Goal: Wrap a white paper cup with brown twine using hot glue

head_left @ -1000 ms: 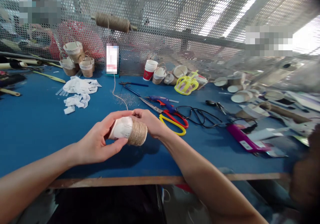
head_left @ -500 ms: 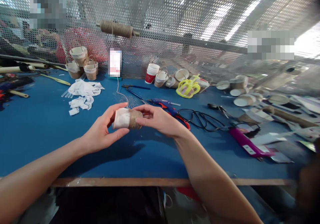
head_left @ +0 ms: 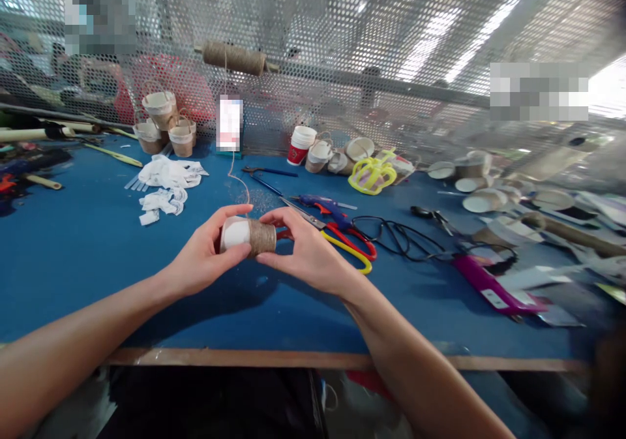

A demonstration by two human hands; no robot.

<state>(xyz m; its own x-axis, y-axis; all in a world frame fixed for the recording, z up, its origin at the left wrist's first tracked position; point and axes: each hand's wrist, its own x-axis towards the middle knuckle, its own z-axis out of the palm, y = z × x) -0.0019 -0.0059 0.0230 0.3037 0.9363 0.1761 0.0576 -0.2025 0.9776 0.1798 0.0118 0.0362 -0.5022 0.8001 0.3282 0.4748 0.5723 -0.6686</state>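
Above the blue table (head_left: 73,256) I hold a small white paper cup (head_left: 236,235) lying on its side, its right half wound with brown twine (head_left: 262,237). My left hand (head_left: 203,259) grips the bare white end between thumb and fingers. My right hand (head_left: 306,253) pinches the twine-wound end. A strand of twine (head_left: 233,178) runs from the cup up to a twine spool (head_left: 233,57) hung on the mesh wall.
Red and yellow scissors (head_left: 342,240), a blue glue gun (head_left: 323,204) and a black cord (head_left: 396,233) lie right of my hands. Twine-wrapped cups (head_left: 163,126) stand at the back left, white paper scraps (head_left: 163,181) near them. More cups and a yellow frame (head_left: 372,175) sit at the back.
The cup has turned in my hands and moved slightly away from me. My right hand shifted from behind the cup to pinching its wound end.
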